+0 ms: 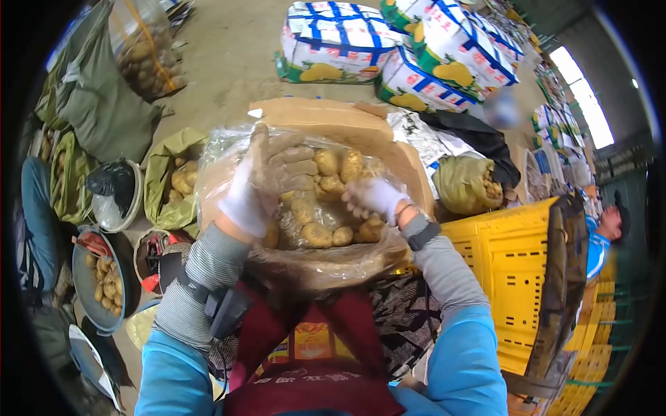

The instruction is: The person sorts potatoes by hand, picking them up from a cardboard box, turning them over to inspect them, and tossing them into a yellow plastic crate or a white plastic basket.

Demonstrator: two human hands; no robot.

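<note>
A cardboard box (326, 114) lined with clear plastic film (305, 260) stands in front of me, with several potatoes (317, 235) inside. My left hand (274, 170), in a pale glove dirtied at the fingers, is over the box's left side. Its thumb points up and its fingers stretch toward the potatoes, holding nothing. On the right side, my gloved right hand (374, 197) reaches in with its fingers curled down, fingertips right beside the middle potatoes. What lies under those fingers is hidden.
Yellow crates (499, 270) stand close on the right, near a sack of potatoes (468, 184). To the left are a green bag of potatoes (182, 180), a white bucket (132, 201) and a basin of potatoes (104, 284). White-and-blue packed bags (340, 41) sit ahead. A person (602, 236) is at far right.
</note>
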